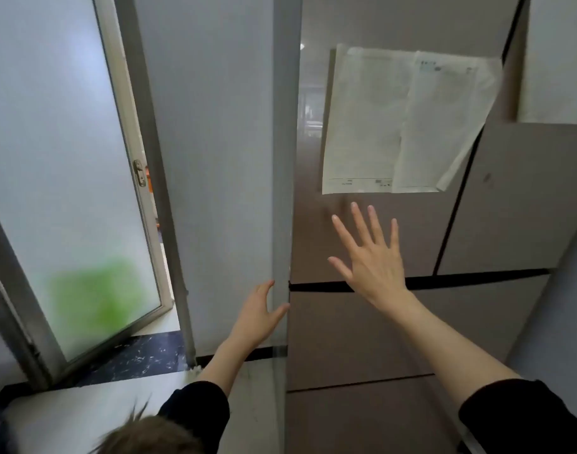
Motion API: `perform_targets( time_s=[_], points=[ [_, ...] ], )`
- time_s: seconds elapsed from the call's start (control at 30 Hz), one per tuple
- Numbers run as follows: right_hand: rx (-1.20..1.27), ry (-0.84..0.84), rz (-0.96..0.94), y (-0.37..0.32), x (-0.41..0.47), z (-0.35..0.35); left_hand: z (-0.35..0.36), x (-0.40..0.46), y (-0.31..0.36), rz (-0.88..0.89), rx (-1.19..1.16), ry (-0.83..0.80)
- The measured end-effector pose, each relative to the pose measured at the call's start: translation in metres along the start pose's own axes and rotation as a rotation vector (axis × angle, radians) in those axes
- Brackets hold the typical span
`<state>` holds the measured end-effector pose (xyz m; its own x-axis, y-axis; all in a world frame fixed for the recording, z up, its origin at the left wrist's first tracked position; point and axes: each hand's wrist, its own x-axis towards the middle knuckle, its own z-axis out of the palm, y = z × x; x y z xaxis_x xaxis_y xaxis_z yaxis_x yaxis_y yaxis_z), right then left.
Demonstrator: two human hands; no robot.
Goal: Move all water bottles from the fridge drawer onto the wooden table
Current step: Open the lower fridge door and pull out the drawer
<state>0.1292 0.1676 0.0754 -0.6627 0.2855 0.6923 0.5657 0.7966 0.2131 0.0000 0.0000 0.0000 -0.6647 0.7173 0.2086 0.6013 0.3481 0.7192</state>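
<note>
Zero water bottles visible; fridge (379, 322) shut, its drawer fronts closed in the lower half below a dark horizontal seam, so the bottles' place cannot be told; right hand (372, 257) raised before the upper door, grip wide, fingers spread, holding nothing; left hand (261, 319) at the fridge's left edge, grip open, fingers curled near the grey side panel; two paper sheets (405, 122) stuck on the upper door; frosted glass door (67, 158) ajar at left.

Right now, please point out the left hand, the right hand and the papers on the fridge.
left hand (259, 317): head view, back of hand.
right hand (374, 268): head view, back of open hand.
papers (365, 126): head view, left sheet.
</note>
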Motion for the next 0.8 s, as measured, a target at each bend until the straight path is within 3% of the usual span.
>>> perform_targets(
  time_s=[0.23, 0.53, 0.8],
  points=[
    [0.018, 0.000, 0.005, 0.013, 0.010, 0.052, 0.023, 0.051, -0.011, -0.061, -0.059, 0.016],
    [0.088, -0.051, 0.041, 0.006, 0.009, 0.046, 0.039, 0.059, -0.016, -0.152, -0.157, 0.000],
    [0.374, -0.506, 0.118, -0.037, -0.058, 0.030, 0.037, 0.008, -0.004, -0.082, -0.138, -0.026]
  ],
)
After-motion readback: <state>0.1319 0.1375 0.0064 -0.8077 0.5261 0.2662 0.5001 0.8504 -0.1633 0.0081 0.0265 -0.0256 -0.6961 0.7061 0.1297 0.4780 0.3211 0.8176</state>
